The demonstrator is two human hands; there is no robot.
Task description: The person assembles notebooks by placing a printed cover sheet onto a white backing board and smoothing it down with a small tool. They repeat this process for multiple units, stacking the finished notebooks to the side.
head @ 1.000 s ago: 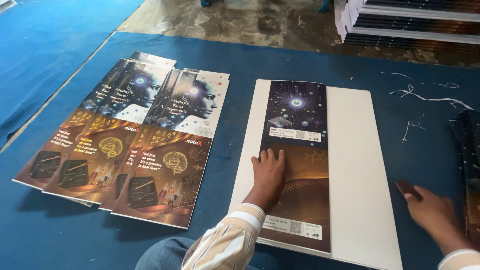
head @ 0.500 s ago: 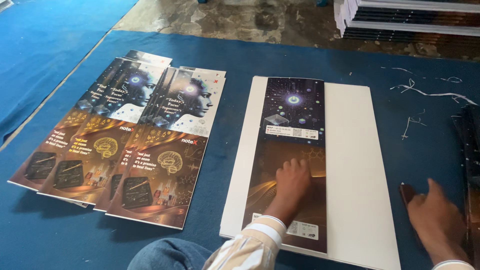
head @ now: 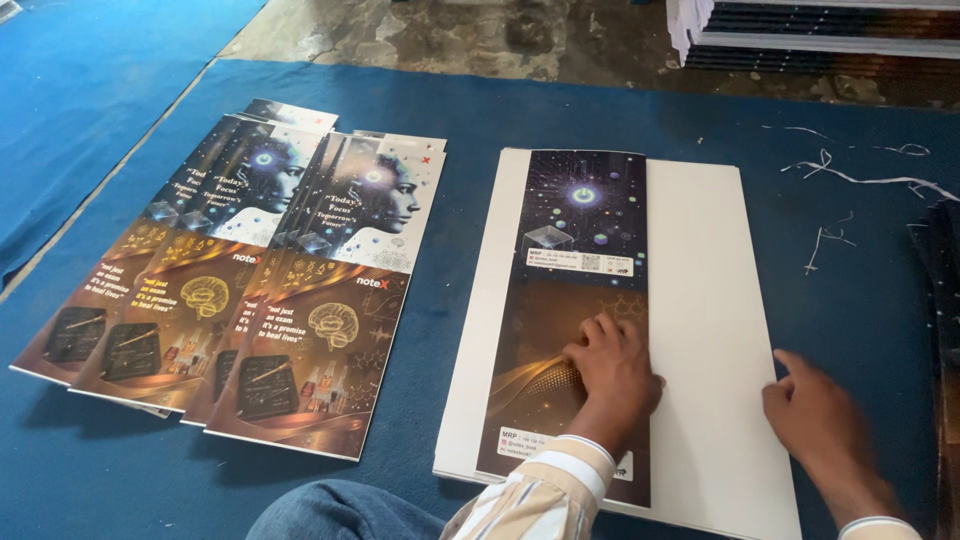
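Dark printed strip on a white sheet, both hands pressing flat.

The printed strip (head: 585,300) runs near to far along the white sheet (head: 700,330) on blue cloth (head: 560,110). Left hand (head: 612,375) lies on it, right hand (head: 815,420) on the sheet, fingers spread, holding nothing. Left, four fanned printed covers (head: 240,290).

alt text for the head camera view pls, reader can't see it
A person's left hand presses flat on a dark printed strip lying on a white sheet, the right hand resting on the sheet's right edge. Fanned printed covers lie to the left on blue cloth.
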